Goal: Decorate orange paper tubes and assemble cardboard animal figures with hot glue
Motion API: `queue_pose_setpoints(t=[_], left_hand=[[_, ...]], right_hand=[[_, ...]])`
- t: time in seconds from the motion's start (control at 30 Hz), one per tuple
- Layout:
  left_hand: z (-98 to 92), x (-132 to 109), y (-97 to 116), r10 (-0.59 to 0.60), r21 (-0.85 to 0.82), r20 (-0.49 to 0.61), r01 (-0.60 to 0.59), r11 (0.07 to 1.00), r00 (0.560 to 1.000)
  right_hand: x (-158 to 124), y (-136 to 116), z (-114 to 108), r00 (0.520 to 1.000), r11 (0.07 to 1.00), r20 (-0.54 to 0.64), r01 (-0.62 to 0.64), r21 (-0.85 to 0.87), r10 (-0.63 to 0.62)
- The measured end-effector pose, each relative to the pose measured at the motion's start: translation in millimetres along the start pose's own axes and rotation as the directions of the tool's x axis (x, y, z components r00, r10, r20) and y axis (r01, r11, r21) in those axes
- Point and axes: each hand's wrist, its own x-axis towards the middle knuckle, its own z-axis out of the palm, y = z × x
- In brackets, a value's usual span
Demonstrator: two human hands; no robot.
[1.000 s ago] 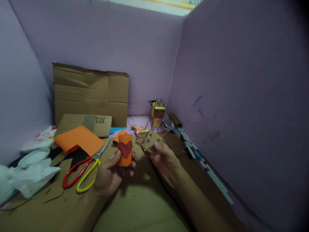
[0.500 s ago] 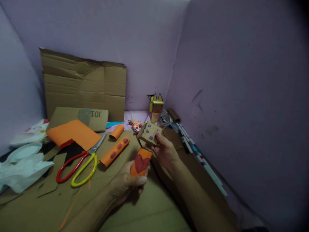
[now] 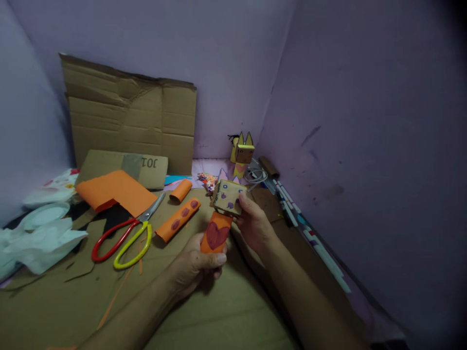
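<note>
My left hand is closed around an orange paper tube with a dark red heart on its front, held upright but tilted. My right hand grips a small cardboard cube marked with purple dots, and holds it right on the tube's upper end, touching it. Both hands are over a brown cardboard sheet on the floor.
Red and yellow scissors lie to the left, beside an orange tube with spots, a short orange roll and orange paper. Cardboard leans on the back wall. A small box figure and markers line the right wall.
The cardboard cube came down onto the top of the heart tube. The left hand lowered and tilted the tube, uncovering the spotted orange tube on the floor.
</note>
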Motion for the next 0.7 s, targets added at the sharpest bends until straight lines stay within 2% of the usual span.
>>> queue_pose_setpoints(t=[0.13,0.7], left_hand=[[-0.5,0.6,-0.2,0.011,0.003,0.021,-0.011,1.0,1.0],[-0.5,1.4,-2.2,0.03,-0.045,-0.022,-0.031,0.999,0.999]], right_hand=[[-1.8,0.5,2.6,1.0,1.0,0.016,0.009,-0.022,-0.009],[-6.1,-2.9,5.0,0.997,0.996,0.064,0.049,-0.078,-0.044]])
